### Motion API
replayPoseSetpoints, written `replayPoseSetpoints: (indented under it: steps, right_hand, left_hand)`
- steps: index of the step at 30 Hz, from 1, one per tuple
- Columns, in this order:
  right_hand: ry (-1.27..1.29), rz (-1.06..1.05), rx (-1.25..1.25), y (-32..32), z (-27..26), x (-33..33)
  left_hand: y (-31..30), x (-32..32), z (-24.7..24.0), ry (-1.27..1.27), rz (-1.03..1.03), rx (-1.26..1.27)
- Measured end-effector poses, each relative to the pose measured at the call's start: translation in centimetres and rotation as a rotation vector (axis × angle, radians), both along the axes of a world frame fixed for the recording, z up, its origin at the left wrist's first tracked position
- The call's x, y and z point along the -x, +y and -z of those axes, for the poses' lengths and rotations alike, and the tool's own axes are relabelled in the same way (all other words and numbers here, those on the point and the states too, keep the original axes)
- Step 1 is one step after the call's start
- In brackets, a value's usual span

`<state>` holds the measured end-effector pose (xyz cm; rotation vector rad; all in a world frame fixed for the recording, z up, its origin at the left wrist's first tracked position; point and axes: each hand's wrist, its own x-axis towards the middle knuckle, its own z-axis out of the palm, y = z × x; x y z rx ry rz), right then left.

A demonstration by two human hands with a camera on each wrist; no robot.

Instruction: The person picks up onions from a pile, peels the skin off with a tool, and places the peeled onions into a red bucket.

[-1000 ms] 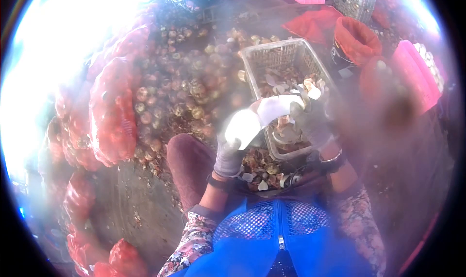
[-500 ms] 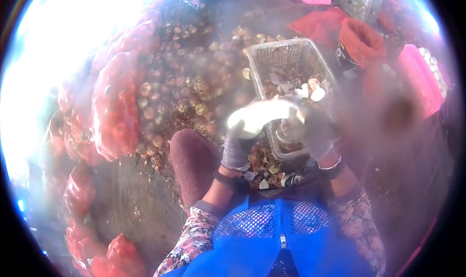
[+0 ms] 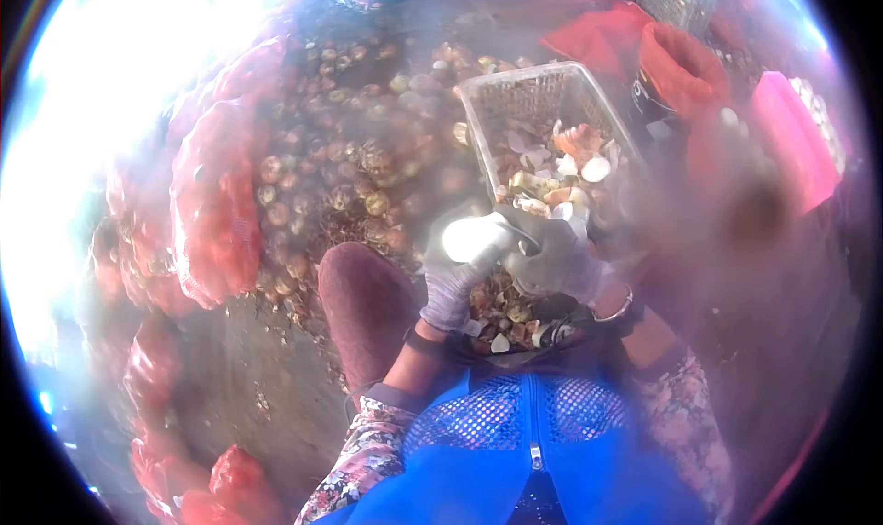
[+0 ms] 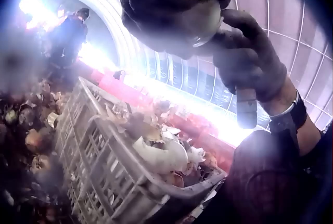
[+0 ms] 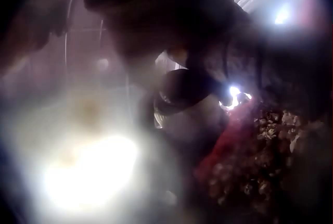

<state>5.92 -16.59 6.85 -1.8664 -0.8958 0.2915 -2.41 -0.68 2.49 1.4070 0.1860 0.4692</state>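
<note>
The gloved left hand (image 3: 451,290) grips a bright white, rounded peeled onion (image 3: 474,240), which also shows between the hands in the left wrist view (image 4: 203,21). Right against it is the gloved right hand (image 3: 556,263), its fingers curled; in the left wrist view a short pale handle (image 4: 246,108) sticks out below that fist. The tool's other end cannot be made out. Beyond both hands stands a grey slatted crate (image 3: 474,125) with peels and white pieces (image 3: 596,169) in it. The right wrist view is dark and blurred.
Loose onions (image 3: 377,203) cover the ground at the left, beside full red net bags (image 3: 216,212). At the right are a red-lined bucket (image 3: 685,74) and a pink crate (image 3: 796,143). Another person (image 4: 67,36) is in the background of the left wrist view.
The long white stretch between the hands is gone from view, and the right hand has come left and closer to the left hand. More peel pieces show in the grey crate.
</note>
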Motion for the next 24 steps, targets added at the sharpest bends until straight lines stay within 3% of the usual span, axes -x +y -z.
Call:
replayPoseSetpoints:
  steps: [4,6,10,13,15,17,18,21,22,24]
  right_hand:
    - [0.059,0.001,0.135,0.2,0.3,0.4]
    - [-0.047,0.041,0.040,0.1,1.7,0.1]
    - [0.007,0.115,0.005,-1.0,1.5,-1.4]
    - [0.294,0.226,0.011,-1.6,-1.4,-1.2]
    - [-0.247,0.152,0.031,-2.9,2.0,-4.0]
    - [-0.374,0.192,0.143,-2.9,0.5,-4.9]
    - [-0.227,0.268,0.249,-3.9,-1.5,-4.8]
    - [-1.210,0.252,0.490,-5.8,-1.2,-5.8]
    - [-1.132,0.304,0.450,-5.6,-0.9,-5.8]
    - [-1.784,0.321,0.809,-5.2,-0.2,-5.5]
  left_hand:
    - [-0.2,-0.3,-0.2,-0.056,-0.073,-0.215]
    - [-0.2,-0.1,-0.5,-0.047,-0.094,-0.284]
    - [0.8,0.3,-0.6,-0.120,0.043,0.221]
    - [1.8,0.0,-0.2,-0.139,0.218,0.596]
    - [1.8,-0.5,0.4,-0.068,0.037,-0.047]
    - [1.4,-0.8,-0.4,0.044,-0.029,-0.360]
    - [1.1,-0.6,-1.2,0.114,-0.004,-0.351]
    - [2.0,-0.7,-0.6,-0.109,0.299,0.922]
    - [2.1,-0.7,-0.6,-0.128,0.308,0.972]
    - [2.3,-1.2,0.3,0.020,0.155,0.334]
